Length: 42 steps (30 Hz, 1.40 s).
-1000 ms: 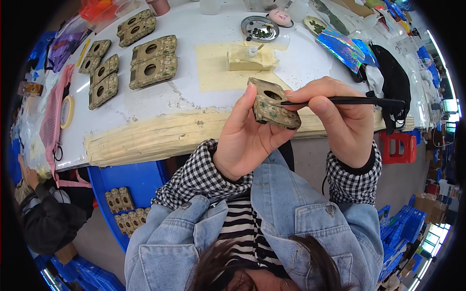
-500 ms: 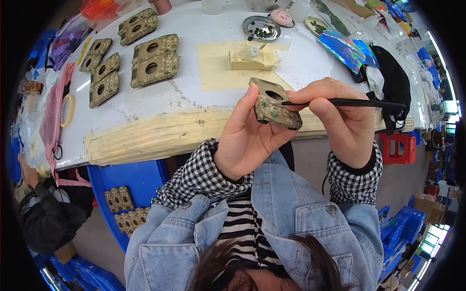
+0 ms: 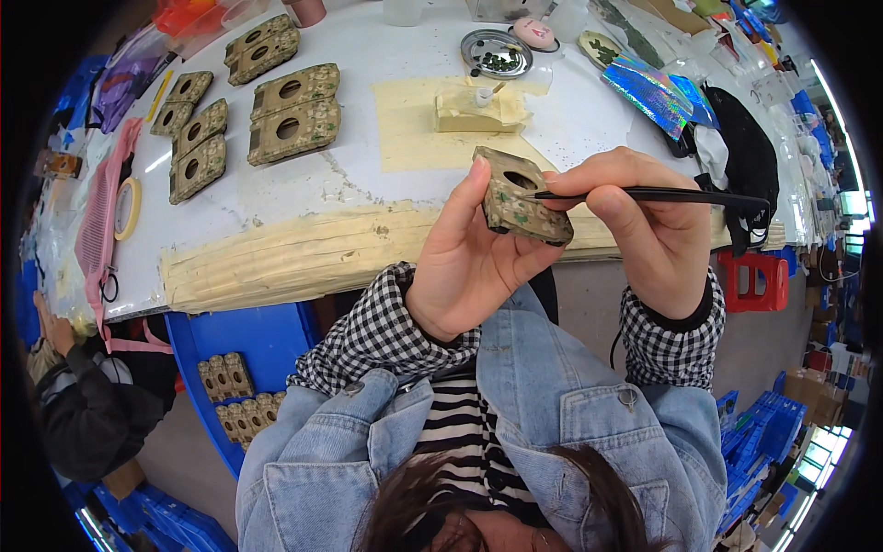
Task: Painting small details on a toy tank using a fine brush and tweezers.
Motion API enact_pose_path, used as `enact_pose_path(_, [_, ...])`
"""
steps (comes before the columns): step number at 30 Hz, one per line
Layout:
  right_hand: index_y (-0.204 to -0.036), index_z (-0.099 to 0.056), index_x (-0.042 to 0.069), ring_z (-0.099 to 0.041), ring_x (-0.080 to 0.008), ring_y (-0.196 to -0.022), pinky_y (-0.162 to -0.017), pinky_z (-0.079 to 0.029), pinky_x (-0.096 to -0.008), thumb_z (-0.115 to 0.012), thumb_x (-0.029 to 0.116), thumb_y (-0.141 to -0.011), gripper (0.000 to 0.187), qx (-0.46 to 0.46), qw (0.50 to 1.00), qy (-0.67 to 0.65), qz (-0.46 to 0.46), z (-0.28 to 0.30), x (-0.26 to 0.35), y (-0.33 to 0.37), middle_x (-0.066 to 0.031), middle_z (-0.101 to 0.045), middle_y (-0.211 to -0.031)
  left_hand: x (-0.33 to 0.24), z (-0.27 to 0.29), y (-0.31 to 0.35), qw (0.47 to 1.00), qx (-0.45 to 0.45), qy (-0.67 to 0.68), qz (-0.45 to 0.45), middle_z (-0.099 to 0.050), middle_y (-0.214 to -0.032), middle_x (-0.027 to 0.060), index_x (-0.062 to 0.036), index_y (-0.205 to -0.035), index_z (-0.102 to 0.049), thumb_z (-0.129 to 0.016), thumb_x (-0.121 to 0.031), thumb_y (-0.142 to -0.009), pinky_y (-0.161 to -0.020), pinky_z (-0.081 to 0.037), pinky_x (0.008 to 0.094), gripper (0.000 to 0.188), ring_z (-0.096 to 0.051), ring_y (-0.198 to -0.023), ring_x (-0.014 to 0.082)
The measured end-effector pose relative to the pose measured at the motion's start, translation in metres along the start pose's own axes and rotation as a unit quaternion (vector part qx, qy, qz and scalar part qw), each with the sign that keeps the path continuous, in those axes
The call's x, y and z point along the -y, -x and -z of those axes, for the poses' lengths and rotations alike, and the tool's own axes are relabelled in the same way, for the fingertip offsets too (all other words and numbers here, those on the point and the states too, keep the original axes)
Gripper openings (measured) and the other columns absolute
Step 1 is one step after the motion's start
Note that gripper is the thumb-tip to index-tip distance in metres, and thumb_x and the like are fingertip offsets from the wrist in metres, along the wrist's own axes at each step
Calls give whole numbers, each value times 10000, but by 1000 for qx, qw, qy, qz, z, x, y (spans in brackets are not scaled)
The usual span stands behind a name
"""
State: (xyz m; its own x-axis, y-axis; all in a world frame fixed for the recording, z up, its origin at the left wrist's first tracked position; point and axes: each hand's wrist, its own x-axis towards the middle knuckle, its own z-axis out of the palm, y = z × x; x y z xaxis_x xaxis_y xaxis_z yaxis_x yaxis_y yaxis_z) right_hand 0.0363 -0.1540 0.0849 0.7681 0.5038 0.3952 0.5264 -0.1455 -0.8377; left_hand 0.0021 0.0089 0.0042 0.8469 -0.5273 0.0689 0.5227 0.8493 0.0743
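My left hand (image 3: 467, 248) grips a flat camouflage-patterned piece (image 3: 526, 213) with an oval hole, holding it tilted above the table's front edge. Its thumb presses the left side while the other fingers lie beneath. In my right hand (image 3: 648, 216) is a pair of black tweezers (image 3: 685, 195), pinched between thumb and forefinger. Their tip meets the piece's face just below the hole, among small green flecks; whether anything sits in the tip is too small to tell. Beyond the piece stands a block wrapped in cream tape (image 3: 478, 112) with a small white cup on top.
Several similar camouflage pieces (image 3: 294, 127) lie at the table's left; more fill a blue tray (image 3: 198, 336) below. A round metal dish (image 3: 497, 41) holds small dark green bits. Holographic pouch (image 3: 648, 97) and black bag (image 3: 745, 156) lie right. Another person (image 3: 101, 414) sits at left.
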Motion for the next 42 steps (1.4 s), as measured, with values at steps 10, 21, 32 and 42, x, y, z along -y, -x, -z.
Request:
enact_pose_path(10, [-942,-661,-34,-617,-133,-757,-677,-475,-231,-587,80,-884,147,3,1000,-10,-3,-1,1,-1,-94,-664,-847,0,2,1,999,-14,42,-1,-584,-1138,150,-19,-1233,-451,-350,-451,-967,-883,-539,361,517,-595,-1038,317])
enact_pose_path(21, [-940,-662,-35,-618,-133,-755,-676,-477,-231,-579,75,-888,148,1,1000,-15,-6,-1,0,0,-97,-663,-841,0,0,1,1000,-6,-13,-10,-586,-1129,133,-16,-1225,-455,-293,-421,-987,-871,-546,327,497,-618,-997,201])
enact_pose_path(32, [-937,-667,-30,-618,-133,-757,-679,-477,-233,-590,83,-882,147,5,1000,-4,-8,-1,0,-1,-93,-667,-845,0,-1,1,1000,-14,-15,-11,-590,-1120,128,-17,-1223,-459,-294,-427,-985,-862,-550,324,502,-620,-990,202])
enact_pose_path(42, [-935,-667,-28,-616,-132,-756,-680,-476,-232,-597,79,-877,141,6,1000,4,1,-1,-1,-1,-91,-667,-849,0,-2,1,1000,-26,-12,-8,-594,-1104,124,-17,-1214,-464,-305,-425,-984,-855,-552,322,495,-622,-982,205])
